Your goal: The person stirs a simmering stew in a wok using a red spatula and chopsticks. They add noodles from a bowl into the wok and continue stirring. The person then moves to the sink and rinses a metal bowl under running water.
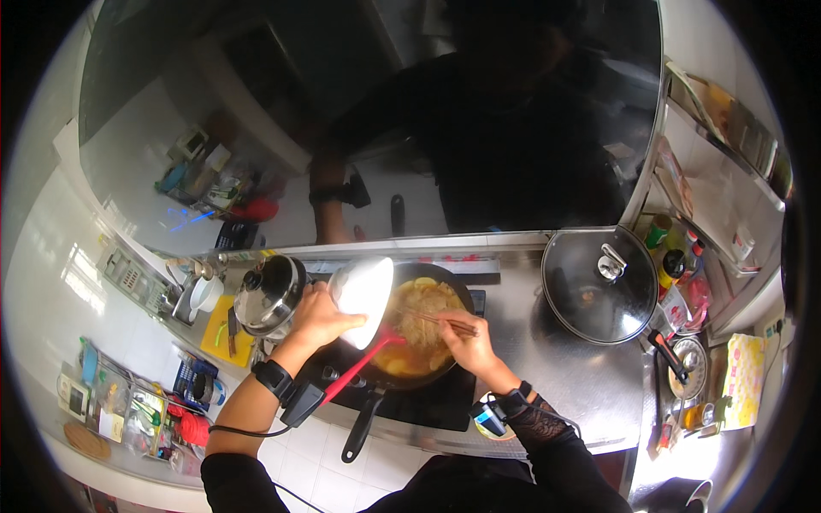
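My left hand (322, 319) grips a white bowl (367, 301) by its rim and holds it tilted over the left side of a dark frying pan (460, 279). Whatever is inside the bowl is hidden from me. In my right hand (467, 343) is a pair of wooden chopsticks (423, 314), their tips reaching into the pan. Pale noodle-like strands (420, 324) lie in orange-brown broth with yellowish slices (397, 365) around them. A red-handled utensil (349, 379) leans across the pan's left edge. The pan's black handle (363, 426) points towards me.
Left of the pan stands a lidded steel pot (272, 295), beside a yellow cutting board (221, 330) with a knife (232, 333) on it. A large glass-lidded pan (600, 285) sits at the right, near several bottles (673, 263). A dark glossy panel (385, 128) rises behind the stove.
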Demonstrator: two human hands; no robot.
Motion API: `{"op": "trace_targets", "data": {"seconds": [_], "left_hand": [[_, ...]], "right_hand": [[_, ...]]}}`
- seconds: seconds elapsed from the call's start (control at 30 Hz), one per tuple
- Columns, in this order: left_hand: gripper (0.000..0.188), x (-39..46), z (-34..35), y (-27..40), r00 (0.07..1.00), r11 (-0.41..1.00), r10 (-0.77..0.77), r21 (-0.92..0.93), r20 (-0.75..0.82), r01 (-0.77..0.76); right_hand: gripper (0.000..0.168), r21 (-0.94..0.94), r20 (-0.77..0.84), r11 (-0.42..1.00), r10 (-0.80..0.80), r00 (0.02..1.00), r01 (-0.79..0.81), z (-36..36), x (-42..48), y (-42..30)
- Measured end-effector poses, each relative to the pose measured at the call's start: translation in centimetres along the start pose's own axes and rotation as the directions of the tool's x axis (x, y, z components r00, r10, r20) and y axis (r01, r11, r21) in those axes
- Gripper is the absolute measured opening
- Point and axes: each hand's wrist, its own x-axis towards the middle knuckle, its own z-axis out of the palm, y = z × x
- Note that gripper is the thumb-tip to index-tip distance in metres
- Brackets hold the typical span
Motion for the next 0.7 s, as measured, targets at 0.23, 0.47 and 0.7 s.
{"op": "trace_targets", "data": {"seconds": [0.23, 0.47, 0.7], "left_hand": [[0.089, -1.5, -0.8, 0.2, 0.999, 0.991, -0.008, -0.133, -0.035, 0.004], [0.059, -8.1, 3.2, -2.3, 0.903, -0.013, -0.128, -0.911, 0.41, 0.412], [0.056, -16.2, 14.7, 4.8, 0.711, -0.38, 0.233, -0.611, 0.663, 0.694]], "right_hand": [[0.017, 0.039, -0.007, 0.998, 0.039, 0.999, -0.039, -0.9, 0.1, 0.3], [0.018, 0.165, -0.077, 0.979, 0.136, 0.988, -0.122, -6.8, 0.8, -4.4], [0.019, 0.197, -0.067, 0.978, 0.089, 0.994, -0.074, -14.4, 0.1, -14.6]]}}
